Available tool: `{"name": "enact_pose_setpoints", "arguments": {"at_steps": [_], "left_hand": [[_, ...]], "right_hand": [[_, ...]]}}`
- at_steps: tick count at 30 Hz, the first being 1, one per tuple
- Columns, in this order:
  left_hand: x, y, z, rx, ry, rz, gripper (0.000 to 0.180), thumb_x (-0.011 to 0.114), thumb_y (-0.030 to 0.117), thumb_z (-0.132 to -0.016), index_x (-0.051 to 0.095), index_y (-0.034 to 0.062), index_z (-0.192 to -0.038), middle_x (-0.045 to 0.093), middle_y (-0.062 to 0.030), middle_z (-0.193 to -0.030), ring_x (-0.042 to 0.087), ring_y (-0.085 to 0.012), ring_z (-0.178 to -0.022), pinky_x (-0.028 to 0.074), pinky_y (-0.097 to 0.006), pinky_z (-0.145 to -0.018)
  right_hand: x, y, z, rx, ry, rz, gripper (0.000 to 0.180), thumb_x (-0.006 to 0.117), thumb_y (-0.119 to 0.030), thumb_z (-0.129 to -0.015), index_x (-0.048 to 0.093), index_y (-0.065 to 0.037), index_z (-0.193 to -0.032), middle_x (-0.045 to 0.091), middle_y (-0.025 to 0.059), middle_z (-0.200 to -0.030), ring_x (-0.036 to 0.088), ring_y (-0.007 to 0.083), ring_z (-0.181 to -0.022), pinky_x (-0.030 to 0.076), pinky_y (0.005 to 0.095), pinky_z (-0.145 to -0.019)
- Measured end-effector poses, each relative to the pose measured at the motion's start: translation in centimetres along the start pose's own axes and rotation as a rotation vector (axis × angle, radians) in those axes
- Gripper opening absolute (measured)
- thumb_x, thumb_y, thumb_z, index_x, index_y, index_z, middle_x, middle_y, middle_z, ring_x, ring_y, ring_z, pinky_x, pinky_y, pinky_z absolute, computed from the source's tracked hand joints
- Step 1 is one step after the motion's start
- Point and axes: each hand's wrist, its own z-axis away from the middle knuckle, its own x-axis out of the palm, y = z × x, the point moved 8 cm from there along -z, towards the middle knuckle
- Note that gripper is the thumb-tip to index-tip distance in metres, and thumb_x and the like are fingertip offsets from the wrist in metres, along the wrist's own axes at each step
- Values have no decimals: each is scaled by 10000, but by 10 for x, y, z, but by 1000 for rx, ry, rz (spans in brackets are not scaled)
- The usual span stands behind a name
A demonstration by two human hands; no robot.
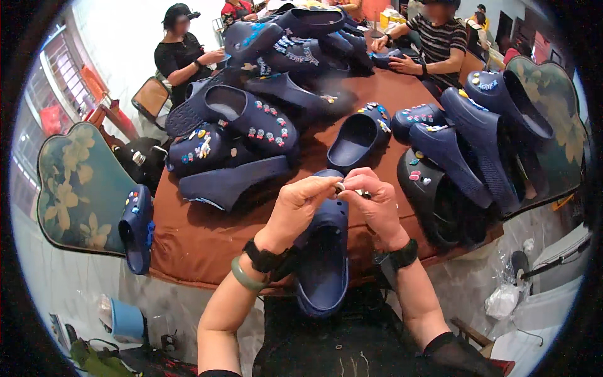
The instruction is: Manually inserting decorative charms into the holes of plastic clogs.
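A brown-covered worktop (207,235) stood crowded with navy clogs (251,119), many studded with small coloured charms, while 2 other people sat at its far side. At the near edge lay 1 plain navy clog (323,251), toe pointing away. Above its toe, the left hand (298,204) and right hand (377,201) met, fingertips pinching a small pale charm (340,186) between them.

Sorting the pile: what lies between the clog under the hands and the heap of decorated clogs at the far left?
In the head view, one plain navy clog on its side lies between the near clog and the heap; the rest is brown tablecloth.
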Motion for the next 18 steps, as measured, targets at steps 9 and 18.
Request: {"name": "enact_pose_setpoints", "arguments": {"at_steps": [9, 18], "left_hand": [[-53, -24, 46, -108, 193, -72, 161, 639, 52, -876, 674, -4, -1022, 667, -40, -899, 601, -104, -854, 482, -233, -763], [-49, -52, 80, -24, 402, 64, 118, 714, 15, -804, 727, 18, -921, 692, -73, -969, 635, -137, -911, 505, -250, -808]], "right_hand": [[8, 52, 10, 148, 21, -22, 101, 621, -83, -883, 694, -20, -913, 655, 46, -862, 588, 125, -792, 465, 259, -727], [-3, 98, 27, 348, 113, 71, 170, 616, -168, -925, 652, -8, -880, 616, -24, -794, 525, 56, -742, 426, 213, -677]]}}
